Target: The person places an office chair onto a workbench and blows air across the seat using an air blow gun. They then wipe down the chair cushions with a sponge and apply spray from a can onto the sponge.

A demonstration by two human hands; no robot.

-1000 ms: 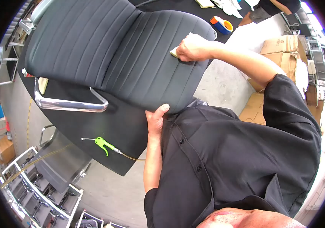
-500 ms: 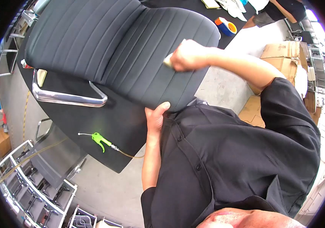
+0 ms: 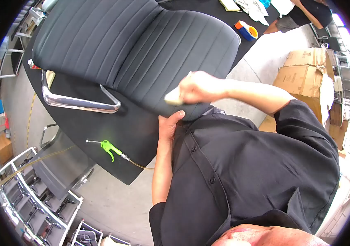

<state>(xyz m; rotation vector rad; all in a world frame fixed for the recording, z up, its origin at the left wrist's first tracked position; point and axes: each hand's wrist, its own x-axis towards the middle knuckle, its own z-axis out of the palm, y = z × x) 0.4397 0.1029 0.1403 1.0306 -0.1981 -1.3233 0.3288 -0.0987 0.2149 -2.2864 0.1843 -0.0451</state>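
Observation:
A black office chair (image 3: 142, 53) with ribbed upholstery lies on a black-covered table, one chrome armrest (image 3: 80, 103) towards the left. My left hand (image 3: 169, 124) grips the near edge of its seat, thumb on top and the fingers hidden underneath. Bunched in my right hand (image 3: 197, 87) is a pale cream cloth (image 3: 173, 96), pressed on the seat near that same edge, just above my left thumb. A bright green air blow gun (image 3: 110, 149) on a thin hose rests on the table to the left of my left forearm.
An orange-and-blue tape roll (image 3: 246, 30) and white cloths (image 3: 253, 10) lie at the table's far right. Cardboard boxes (image 3: 302, 78) stand on the floor to the right. Chair frames (image 3: 39, 197) are stacked at lower left. Another person (image 3: 308, 14) is at upper right.
My right hand has moved the cloth down and slightly left across the seat, towards the near edge. My left hand keeps its grip. The whole view has shifted slightly.

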